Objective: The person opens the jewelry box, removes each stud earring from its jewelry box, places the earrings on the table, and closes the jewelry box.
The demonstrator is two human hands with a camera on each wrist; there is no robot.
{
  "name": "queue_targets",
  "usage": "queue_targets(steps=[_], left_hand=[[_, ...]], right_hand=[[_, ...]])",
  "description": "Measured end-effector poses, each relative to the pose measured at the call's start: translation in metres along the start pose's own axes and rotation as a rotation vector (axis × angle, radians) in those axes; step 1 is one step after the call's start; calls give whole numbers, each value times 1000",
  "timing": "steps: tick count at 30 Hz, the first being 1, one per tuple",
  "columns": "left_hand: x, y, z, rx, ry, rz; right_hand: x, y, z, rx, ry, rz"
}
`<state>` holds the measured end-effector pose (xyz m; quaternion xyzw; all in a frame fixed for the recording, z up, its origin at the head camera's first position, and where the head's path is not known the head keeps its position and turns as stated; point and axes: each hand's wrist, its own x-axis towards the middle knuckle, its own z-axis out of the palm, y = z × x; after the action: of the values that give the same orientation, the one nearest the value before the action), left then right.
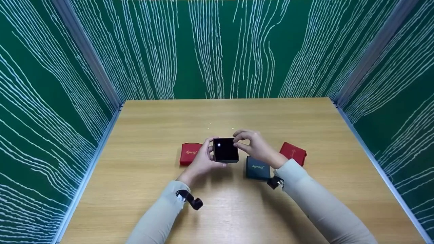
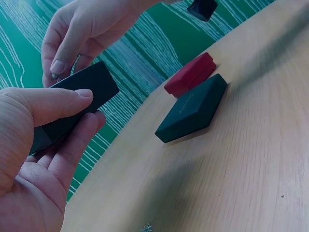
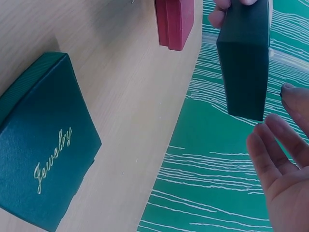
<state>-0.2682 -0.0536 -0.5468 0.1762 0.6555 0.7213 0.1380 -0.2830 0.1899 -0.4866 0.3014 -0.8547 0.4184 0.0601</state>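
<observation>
My left hand holds up an open, dark green jewelry box half, thumb on one side and fingers on the other. A small shiny white bead shows against its black inside. At the box's right edge, my right hand has its thumb and finger close together. A tiny stud-like piece with a thin pin shows at the right thumb tip; its exact kind is too small to tell. Below the right hand lies a dark green box piece, lettered "Jewelry" in gold.
One red box lies beside my left hand, another red box beyond the right wrist. Tiny pale bits are scattered on the wooden table behind the hands. Green walls with white lines surround it.
</observation>
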Motion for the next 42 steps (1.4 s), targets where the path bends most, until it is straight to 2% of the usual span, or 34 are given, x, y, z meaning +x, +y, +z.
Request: queue_targets(steps=[14,24,30,36,42], left_hand=[[-4,1,-15,4,81,-31],[-4,2,-26,78,121,-3],[-5,3,-28,109,144,2],[-5,5,-27,88,141,5],[-4,3,-27,48,131,-7]], right_hand=[[-6,15,-3,3,11,-30],[-14,37,14,8,-23,-16],[-19,51,26,-52,-90,19],[-24,62,36,-126,-199,82],[-27,64,42,-164,-251,57]])
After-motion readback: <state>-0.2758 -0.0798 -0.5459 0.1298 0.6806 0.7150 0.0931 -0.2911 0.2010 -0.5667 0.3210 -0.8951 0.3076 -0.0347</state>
